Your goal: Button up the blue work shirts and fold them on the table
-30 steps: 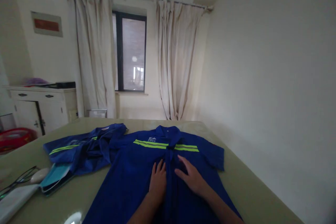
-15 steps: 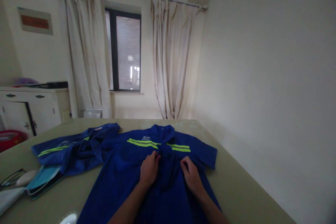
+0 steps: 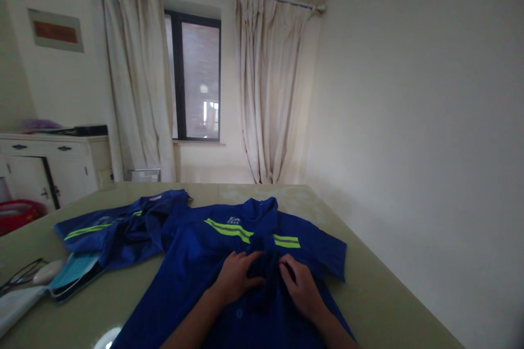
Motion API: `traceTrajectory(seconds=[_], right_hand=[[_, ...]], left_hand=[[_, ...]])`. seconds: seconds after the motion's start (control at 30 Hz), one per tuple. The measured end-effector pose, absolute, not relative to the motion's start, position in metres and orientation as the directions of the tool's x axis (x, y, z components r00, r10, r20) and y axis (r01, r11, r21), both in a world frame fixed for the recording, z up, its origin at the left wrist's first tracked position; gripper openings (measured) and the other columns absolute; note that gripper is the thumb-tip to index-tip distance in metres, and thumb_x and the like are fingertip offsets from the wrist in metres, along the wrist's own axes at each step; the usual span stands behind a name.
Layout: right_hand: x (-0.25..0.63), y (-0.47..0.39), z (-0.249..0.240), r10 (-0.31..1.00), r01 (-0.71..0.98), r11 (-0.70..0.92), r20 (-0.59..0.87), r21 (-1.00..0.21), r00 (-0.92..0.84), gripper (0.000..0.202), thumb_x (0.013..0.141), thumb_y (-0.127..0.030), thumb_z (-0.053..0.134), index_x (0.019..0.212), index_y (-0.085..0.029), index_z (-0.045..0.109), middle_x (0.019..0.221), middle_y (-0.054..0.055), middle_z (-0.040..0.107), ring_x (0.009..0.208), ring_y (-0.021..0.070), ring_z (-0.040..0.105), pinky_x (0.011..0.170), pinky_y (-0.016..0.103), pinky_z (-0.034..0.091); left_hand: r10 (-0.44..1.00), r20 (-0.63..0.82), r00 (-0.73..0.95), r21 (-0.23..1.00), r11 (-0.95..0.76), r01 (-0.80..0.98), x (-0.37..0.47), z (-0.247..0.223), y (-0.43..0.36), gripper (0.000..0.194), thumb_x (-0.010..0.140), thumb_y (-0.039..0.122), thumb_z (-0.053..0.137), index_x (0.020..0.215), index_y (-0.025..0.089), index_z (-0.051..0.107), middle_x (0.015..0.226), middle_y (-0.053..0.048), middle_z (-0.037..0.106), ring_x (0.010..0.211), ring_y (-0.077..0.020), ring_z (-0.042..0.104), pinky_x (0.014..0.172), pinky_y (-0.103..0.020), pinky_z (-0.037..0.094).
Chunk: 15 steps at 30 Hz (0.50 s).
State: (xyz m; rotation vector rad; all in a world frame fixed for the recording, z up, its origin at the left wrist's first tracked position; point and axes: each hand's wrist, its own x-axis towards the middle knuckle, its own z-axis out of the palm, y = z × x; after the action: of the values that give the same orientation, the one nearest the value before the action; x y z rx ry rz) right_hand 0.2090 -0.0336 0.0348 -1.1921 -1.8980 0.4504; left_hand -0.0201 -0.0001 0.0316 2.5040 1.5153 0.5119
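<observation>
A blue short-sleeved shirt [image 3: 192,272] with yellow-green reflective stripes lies front up on the table, its collar toward the far edge. On the left half of its front, my left hand [image 3: 237,278] has its thumb and index finger apart, with nothing visible between them. My right hand [image 3: 298,282] pinches the dark fabric near the shirt's middle, just below the right stripe. A second blue garment [image 3: 131,234], crumpled and striped alike, lies to the left against the shirt's sleeve.
At the left of the table [image 3: 372,294] are light blue face masks [image 3: 77,270], glasses [image 3: 22,274], a white rounded object [image 3: 48,271] and a white flat item [image 3: 18,308]. Behind are a white cabinet [image 3: 73,166], a red basin [image 3: 20,218] and curtains [image 3: 272,82].
My left hand has opened its pinch, spreading thumb and index finger, and sits slightly lower. The shirt's upper part has shifted a little to the right. My right hand is slightly lower.
</observation>
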Motion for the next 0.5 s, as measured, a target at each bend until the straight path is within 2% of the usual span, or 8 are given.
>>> traceTrajectory(seconds=[0.07,0.1,0.2,0.3,0.37,0.43,0.5], right_hand=[[0.218,-0.033,0.041,0.871,0.612,0.441,0.478,-0.656,-0.115,0.031,0.103,-0.044,0.041,0.1,-0.026,0.066,0.09,0.004,0.074,0.084,0.0231,0.071,0.079,0.032,0.051],[0.227,-0.031,0.044,0.874,0.65,0.405,0.482,-0.643,-0.067,0.033,0.102,-0.046,0.04,0.104,-0.027,0.066,0.094,0.005,0.075,0.087,0.0237,0.071,0.08,0.033,0.052],[0.268,-0.011,0.046,0.888,0.785,0.287,0.46,-0.549,-0.004,0.038,0.098,-0.05,0.043,0.11,-0.024,0.069,0.109,0.009,0.075,0.103,0.0275,0.07,0.094,0.04,0.052],[0.313,0.015,0.03,0.931,0.856,0.197,0.365,-0.478,-0.01,0.045,0.088,-0.053,0.051,0.111,-0.02,0.072,0.12,0.014,0.073,0.117,0.0333,0.065,0.108,0.049,0.046],[0.334,0.028,0.012,0.948,0.855,0.172,0.32,-0.489,-0.008,0.051,0.087,-0.053,0.048,0.116,-0.018,0.071,0.127,0.016,0.07,0.123,0.0335,0.062,0.112,0.05,0.043],[0.345,0.033,-0.004,0.95,0.848,0.163,0.313,-0.505,0.004,0.054,0.089,-0.052,0.044,0.121,-0.017,0.07,0.132,0.016,0.067,0.127,0.032,0.06,0.115,0.05,0.041],[0.346,0.032,-0.014,0.946,0.847,0.166,0.324,-0.506,0.009,0.053,0.09,-0.052,0.042,0.122,-0.019,0.069,0.134,0.015,0.066,0.129,0.0308,0.058,0.116,0.05,0.039]], left_hand=[[0.877,0.146,0.458,0.257,-0.481,0.839,-0.022,0.031,-0.008,0.023,0.089,0.032,0.06,0.11,0.03,0.07,0.099,-0.005,0.076,0.101,-0.0273,0.07,0.091,-0.037,0.045],[0.875,0.121,0.468,0.241,-0.483,0.842,-0.024,0.031,-0.011,0.017,0.089,0.026,0.058,0.099,0.028,0.072,0.096,-0.004,0.076,0.099,-0.0261,0.07,0.089,-0.036,0.046],[0.846,0.098,0.524,0.266,-0.53,0.805,-0.036,0.038,-0.014,0.019,0.087,0.018,0.054,0.089,0.026,0.071,0.092,-0.004,0.076,0.093,-0.0232,0.071,0.084,-0.031,0.049],[0.849,0.258,0.461,0.399,-0.528,0.749,-0.058,0.074,0.001,0.029,0.087,0.016,0.048,0.096,0.027,0.074,0.096,-0.002,0.079,0.095,-0.0217,0.072,0.087,-0.03,0.052],[0.853,0.45,0.263,0.505,-0.486,0.713,-0.081,0.119,0.02,0.033,0.088,0.018,0.045,0.101,0.024,0.075,0.101,-0.003,0.08,0.1,-0.0214,0.073,0.092,-0.031,0.053],[0.76,0.643,-0.095,0.566,-0.388,0.727,-0.111,0.175,0.039,0.031,0.088,0.027,0.046,0.095,0.019,0.076,0.089,-0.004,0.08,0.088,-0.0225,0.073,0.083,-0.033,0.056],[0.422,0.78,-0.462,0.603,-0.309,0.736,-0.145,0.231,0.049,0.039,0.091,0.039,0.047,0.097,0.013,0.075,0.083,-0.004,0.077,0.083,-0.0229,0.072,0.076,-0.035,0.057]])
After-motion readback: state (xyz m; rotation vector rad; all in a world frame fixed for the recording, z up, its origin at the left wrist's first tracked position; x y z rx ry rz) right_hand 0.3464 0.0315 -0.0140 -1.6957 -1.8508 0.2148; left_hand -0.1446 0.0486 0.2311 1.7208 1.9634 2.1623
